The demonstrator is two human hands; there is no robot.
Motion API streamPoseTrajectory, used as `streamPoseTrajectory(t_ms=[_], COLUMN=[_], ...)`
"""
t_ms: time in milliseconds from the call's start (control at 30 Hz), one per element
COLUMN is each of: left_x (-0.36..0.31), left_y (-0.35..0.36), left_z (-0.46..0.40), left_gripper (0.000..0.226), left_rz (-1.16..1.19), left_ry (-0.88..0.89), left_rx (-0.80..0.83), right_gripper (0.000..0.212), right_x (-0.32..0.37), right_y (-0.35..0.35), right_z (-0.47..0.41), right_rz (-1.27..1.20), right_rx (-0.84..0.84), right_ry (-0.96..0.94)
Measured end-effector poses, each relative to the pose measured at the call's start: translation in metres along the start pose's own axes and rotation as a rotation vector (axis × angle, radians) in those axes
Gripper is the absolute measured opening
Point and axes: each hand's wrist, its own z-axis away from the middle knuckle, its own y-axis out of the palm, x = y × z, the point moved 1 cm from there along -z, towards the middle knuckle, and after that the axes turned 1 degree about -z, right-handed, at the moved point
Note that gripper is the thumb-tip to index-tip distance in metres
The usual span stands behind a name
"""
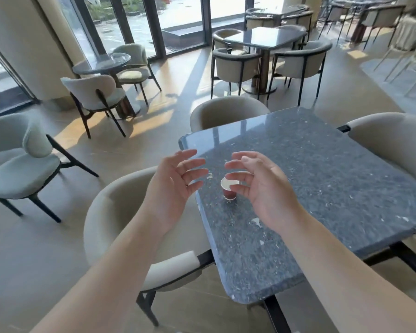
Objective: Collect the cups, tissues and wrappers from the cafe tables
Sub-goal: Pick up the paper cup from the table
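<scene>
A small reddish paper cup (pixel 229 191) is seen upright near the speckled dark table's (pixel 322 179) nine-o'clock edge, flanked at three o'clock by the right hand (pixel 262 186), fingers loosely curled and apparently not gripping it, and at nine o'clock by the left hand (pixel 175 181), spread wide, holding nothing.

Bright daylight enters through the windows (pixel 139 22); long shadows cross the floor (pixel 168 99), edges curve, details are soft.

Small cup (pixel 229 191) upright on speckled table (pixel 322 179), between two raised hands.
</scene>
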Motion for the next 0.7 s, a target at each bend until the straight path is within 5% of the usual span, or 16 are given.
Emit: streamPoseTrajectory(t_ms=[700], left_x=[0.019], left_y=[-0.047], left_z=[-0.24], left_gripper=[0.028], left_rz=[-0.065], left_ry=[-0.219], left_rx=[0.272], right_gripper=[0.016], right_x=[-0.056], right_y=[0.0], right_z=[-0.164], right_rz=[0.14], right_rx=[-0.445], right_ry=[-0.07])
